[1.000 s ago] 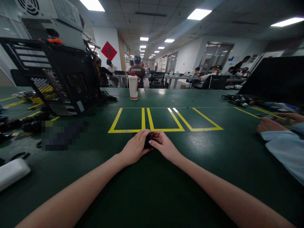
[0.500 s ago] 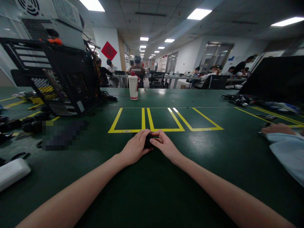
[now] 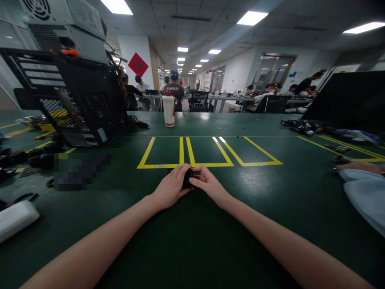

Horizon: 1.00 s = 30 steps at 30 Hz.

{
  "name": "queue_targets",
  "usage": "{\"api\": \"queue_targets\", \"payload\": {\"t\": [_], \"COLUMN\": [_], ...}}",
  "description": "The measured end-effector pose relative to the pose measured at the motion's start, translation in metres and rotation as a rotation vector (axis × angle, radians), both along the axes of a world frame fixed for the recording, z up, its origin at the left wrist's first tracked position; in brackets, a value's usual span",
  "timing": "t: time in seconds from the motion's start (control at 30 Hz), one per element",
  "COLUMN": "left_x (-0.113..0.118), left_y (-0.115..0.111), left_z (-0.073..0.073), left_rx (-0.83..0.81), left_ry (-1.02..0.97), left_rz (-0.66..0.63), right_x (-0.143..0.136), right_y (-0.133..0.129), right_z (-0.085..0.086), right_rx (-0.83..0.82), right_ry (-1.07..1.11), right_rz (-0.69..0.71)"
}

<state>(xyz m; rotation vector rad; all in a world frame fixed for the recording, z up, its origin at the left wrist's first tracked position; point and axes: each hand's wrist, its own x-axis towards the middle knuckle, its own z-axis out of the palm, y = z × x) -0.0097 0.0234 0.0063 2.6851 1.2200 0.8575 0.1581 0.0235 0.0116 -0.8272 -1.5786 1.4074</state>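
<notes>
A small black object [image 3: 187, 179] lies between my two hands on the green table, just in front of the yellow tape outlines. Its kind cannot be made out, since fingers cover most of it. My left hand [image 3: 172, 185] is wrapped over its left side and top. From the right, my right hand [image 3: 208, 184] pinches its edge with thumb and fingers. Both forearms reach in from the lower corners of the view.
Yellow tape [image 3: 210, 164] marks three bays on the green table [image 3: 192, 241]. Behind them stands a white bottle [image 3: 169, 110]. A black computer case [image 3: 87, 104] is at left, near a white case [image 3: 18, 218]. A co-worker's sleeve [image 3: 362, 192] is at right.
My hands and the black object have barely moved. At right, the co-worker's hand and sleeve have shifted slightly.
</notes>
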Motion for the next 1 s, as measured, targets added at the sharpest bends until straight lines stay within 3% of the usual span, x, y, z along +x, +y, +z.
{"api": "queue_targets", "payload": {"t": [0.23,0.53,0.87,1.0], "left_x": [0.0006,0.0000,0.0000,0.0004], "left_y": [0.0006,-0.0008,-0.0019,-0.0025], "left_z": [-0.0014,0.0001,0.0020,0.0030], "left_rx": [0.018,-0.009,-0.003,-0.006], "left_ry": [-0.003,-0.006,-0.010,0.000], "left_rz": [0.000,-0.004,0.001,0.003], "right_x": [-0.0023,-0.0003,-0.0010,0.0004], "right_y": [0.0043,0.0021,0.0022,0.0038], "right_z": [-0.0030,-0.0006,-0.0026,-0.0031], "right_rx": [-0.017,0.002,0.006,-0.023], "right_ry": [-0.033,-0.003,-0.061,-0.079], "right_rz": [-0.085,0.010,-0.078,-0.043]}}
